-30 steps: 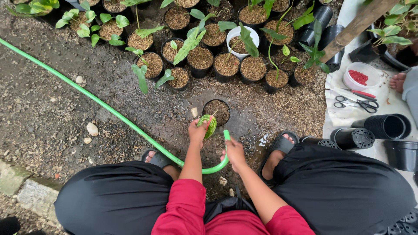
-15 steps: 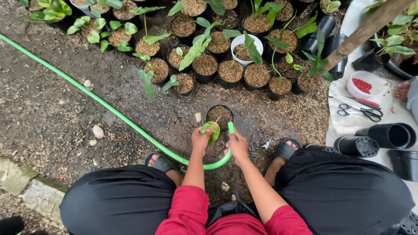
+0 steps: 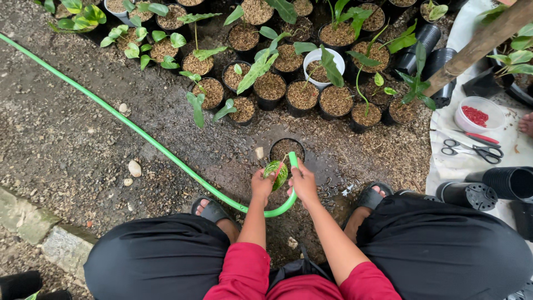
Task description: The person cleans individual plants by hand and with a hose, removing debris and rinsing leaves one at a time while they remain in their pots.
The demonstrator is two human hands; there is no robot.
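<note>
hose (image 3: pixel 139 135) runs across gravel, its end clenched in our right hand (image 3: pixel 303 183) | black pot (image 3: pixel 287 150) just ahead | left hand (image 3: pixel 262 185) pinches leaf cutting (image 3: pixel 276 173) | risk we see: water jet could tear leaf, flush pot's soil

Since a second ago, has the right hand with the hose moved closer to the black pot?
Yes. The right hand has brought the green hose tip forward until it reaches the near rim of the black pot; a second ago it was clearly short of the rim.
</note>
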